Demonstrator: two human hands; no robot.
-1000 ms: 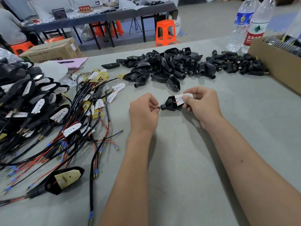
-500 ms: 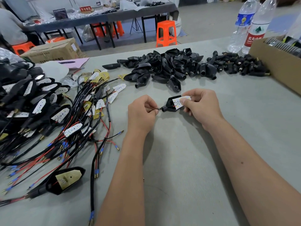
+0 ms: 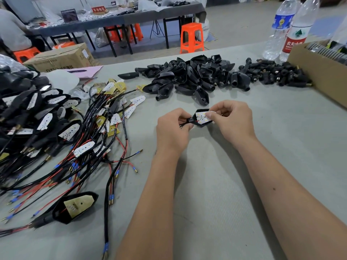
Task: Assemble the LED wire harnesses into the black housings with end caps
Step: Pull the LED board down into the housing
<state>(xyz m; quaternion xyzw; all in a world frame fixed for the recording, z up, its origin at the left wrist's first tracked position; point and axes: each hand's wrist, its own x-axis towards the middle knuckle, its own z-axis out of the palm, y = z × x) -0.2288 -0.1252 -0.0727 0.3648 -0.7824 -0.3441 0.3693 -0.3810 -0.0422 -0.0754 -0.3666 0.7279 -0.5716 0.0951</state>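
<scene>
Harness tangle point(image 3: 78, 147) leftward (housings point(image 3: 189, 79) ahead)

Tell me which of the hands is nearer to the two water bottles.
Right. The right hand is at mid-table, on the same side as the water bottles at the far right; the left hand sits further left, beyond the black housing both grip.

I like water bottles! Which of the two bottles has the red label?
The nearer bottle, standing right beside the cardboard box. The other bottle wears a blue label.

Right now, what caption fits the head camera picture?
Both hands seat an LED board into a black housing.
</scene>
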